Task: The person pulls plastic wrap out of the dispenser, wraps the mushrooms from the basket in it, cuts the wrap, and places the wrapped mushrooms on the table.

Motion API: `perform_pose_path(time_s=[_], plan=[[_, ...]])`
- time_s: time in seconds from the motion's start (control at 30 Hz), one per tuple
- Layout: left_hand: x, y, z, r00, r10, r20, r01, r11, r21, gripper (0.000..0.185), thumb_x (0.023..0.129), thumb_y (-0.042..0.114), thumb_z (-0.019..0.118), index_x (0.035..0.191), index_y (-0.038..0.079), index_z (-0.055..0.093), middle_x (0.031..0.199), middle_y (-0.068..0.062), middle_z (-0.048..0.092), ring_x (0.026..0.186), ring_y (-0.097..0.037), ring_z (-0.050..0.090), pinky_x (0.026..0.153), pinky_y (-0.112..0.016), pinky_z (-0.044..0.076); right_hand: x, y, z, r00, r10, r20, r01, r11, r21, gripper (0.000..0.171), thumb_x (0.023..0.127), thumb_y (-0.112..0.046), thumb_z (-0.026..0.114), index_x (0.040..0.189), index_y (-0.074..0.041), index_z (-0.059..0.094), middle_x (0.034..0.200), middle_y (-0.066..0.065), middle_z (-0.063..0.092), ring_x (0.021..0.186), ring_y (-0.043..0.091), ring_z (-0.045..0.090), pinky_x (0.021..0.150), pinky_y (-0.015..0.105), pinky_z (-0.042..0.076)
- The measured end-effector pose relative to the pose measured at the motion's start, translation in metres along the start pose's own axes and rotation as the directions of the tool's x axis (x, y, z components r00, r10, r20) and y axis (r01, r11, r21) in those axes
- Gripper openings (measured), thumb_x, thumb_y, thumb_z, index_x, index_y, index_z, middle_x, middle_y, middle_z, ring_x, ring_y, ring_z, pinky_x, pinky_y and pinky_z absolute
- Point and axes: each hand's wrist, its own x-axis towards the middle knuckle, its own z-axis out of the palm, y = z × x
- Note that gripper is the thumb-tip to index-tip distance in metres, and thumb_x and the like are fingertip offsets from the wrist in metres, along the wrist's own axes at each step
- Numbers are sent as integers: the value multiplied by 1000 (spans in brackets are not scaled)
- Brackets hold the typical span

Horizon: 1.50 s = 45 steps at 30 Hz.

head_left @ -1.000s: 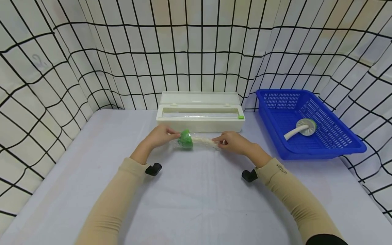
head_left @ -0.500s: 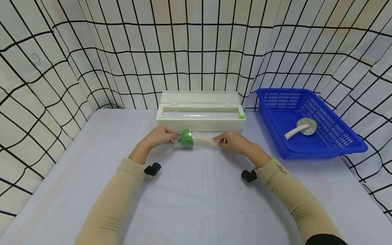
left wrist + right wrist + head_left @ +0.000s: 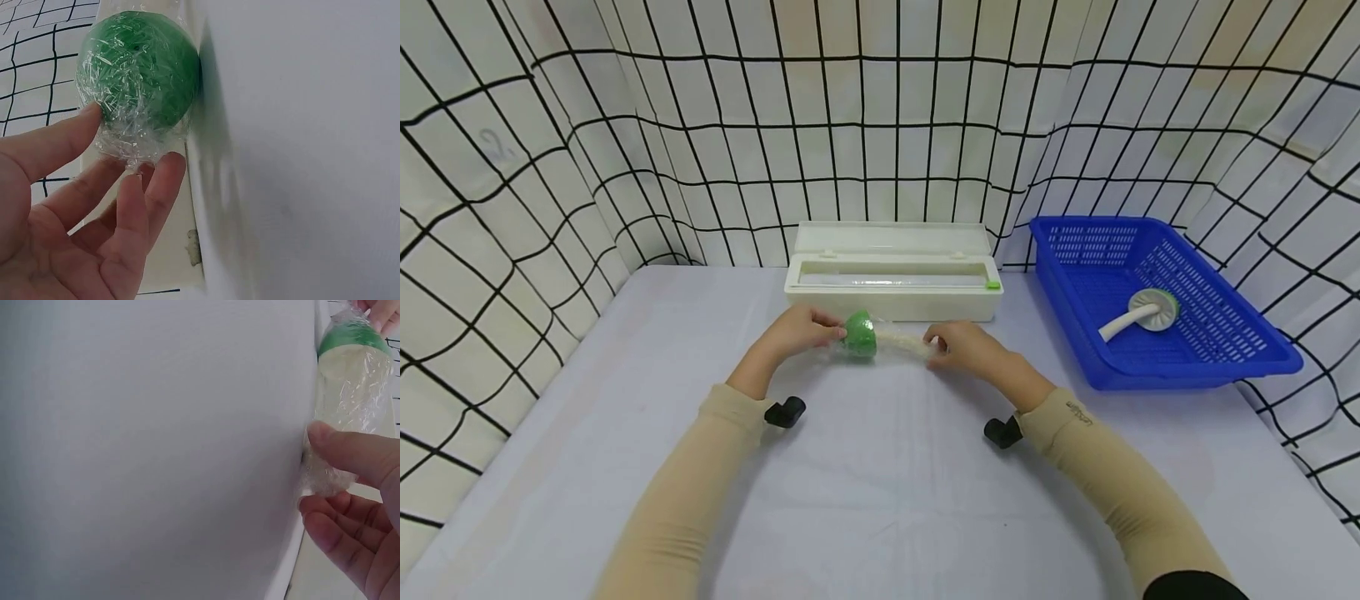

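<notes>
A toy mushroom (image 3: 861, 335) with a green cap and white stem lies wrapped in clear cling film, cap to the left. At the cap end, my left hand (image 3: 807, 328) has its thumb against the wrapped cap and its fingertips at the gathered film, as the left wrist view shows. My right hand (image 3: 967, 347) holds the stem end, thumb on the film (image 3: 331, 478) and fingers curled below it. Just behind the mushroom stands a white cling film dispenser (image 3: 891, 307), lid raised, with a film roll (image 3: 887, 281) inside.
To the right, a blue basket (image 3: 1195, 377) holds another green-capped toy mushroom (image 3: 1152, 310). A white cloth (image 3: 880, 492) covers the table. Black wire grid panels (image 3: 895, 125) backed with white surround the back and sides.
The wrapped mushroom has shifted very slightly right. My left hand has moved slightly right with it, fingers nearer the cap; my right hand's fingers have shifted slightly at the stem end.
</notes>
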Motion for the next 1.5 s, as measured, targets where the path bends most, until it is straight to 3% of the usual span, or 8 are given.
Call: perform_pose_path(time_s=[0.27, 0.43, 0.6, 0.67, 0.93, 1.2, 1.37, 1.5], plan=[[3, 1, 3, 999, -35, -36, 32, 997, -65, 41, 102, 21, 65, 132, -7, 63, 130, -23, 64, 100, -25, 63, 89, -35, 55, -6, -3, -1, 999, -1, -51, -1, 1000, -25, 37, 95, -13, 75, 129, 2, 69, 115, 13, 60, 86, 20, 58, 75, 34, 53], [2, 0, 3, 995, -85, -56, 73, 979, -189, 39, 104, 19, 62, 130, -11, 61, 124, -21, 62, 97, -22, 62, 90, -32, 56, -11, 7, -1, 972, -178, -151, 180, 984, -3, 43, 94, -10, 76, 136, -7, 67, 97, 7, 64, 78, 15, 56, 67, 29, 50], [2, -2, 1, 996, -78, -35, 66, 960, -272, 39, 104, 15, 61, 132, -11, 58, 116, -14, 61, 89, -16, 62, 89, -32, 56, -15, 14, -1, 918, -323, -228, 330, 944, -11, 35, 88, -1, 79, 123, -4, 74, 107, 13, 72, 92, 24, 69, 76, 33, 58], [3, -3, 1, 997, -69, -20, 61, 956, -286, 39, 104, 15, 61, 134, -10, 57, 115, -13, 62, 87, -15, 62, 91, -32, 56, -16, 15, 0, 912, -339, -229, 345, 938, -14, 32, 87, 1, 80, 119, -2, 76, 109, 15, 73, 97, 27, 71, 80, 34, 59], [2, -3, 6, 995, -12, -99, -13, 967, -256, 19, 102, 11, 65, 116, 0, 58, 123, -22, 63, 82, -20, 67, 84, -35, 58, -14, 14, 1, 954, -267, -136, 278, 958, 70, 26, 92, 1, 75, 118, 2, 75, 112, 14, 64, 89, 20, 67, 75, 26, 57], [3, 0, 10, 986, 58, -154, -79, 987, -139, 21, 102, 14, 67, 115, -2, 71, 120, -20, 67, 84, -21, 70, 83, -39, 60, -14, 11, -1, 970, -235, -57, 234, 972, -17, 31, 91, -8, 79, 121, -2, 75, 109, 7, 68, 93, 18, 64, 82, 32, 56], [1, -6, 4, 995, 53, -86, -69, 979, -194, 33, 99, 19, 72, 124, -2, 71, 124, -18, 70, 95, -22, 72, 90, -37, 58, -12, 8, -1, 975, -214, -53, 212, 977, -33, 41, 89, -4, 79, 129, -7, 71, 96, 5, 68, 77, 14, 54, 68, 28, 50], [0, -14, -4, 996, 90, 30, -77, 952, -297, 38, 98, 9, 71, 132, -6, 64, 132, -21, 65, 104, -19, 70, 95, -33, 55, -11, 9, 1, 973, -224, -58, 222, 975, -30, 40, 88, 0, 78, 127, -7, 72, 100, 9, 73, 84, 15, 63, 72, 26, 54]])
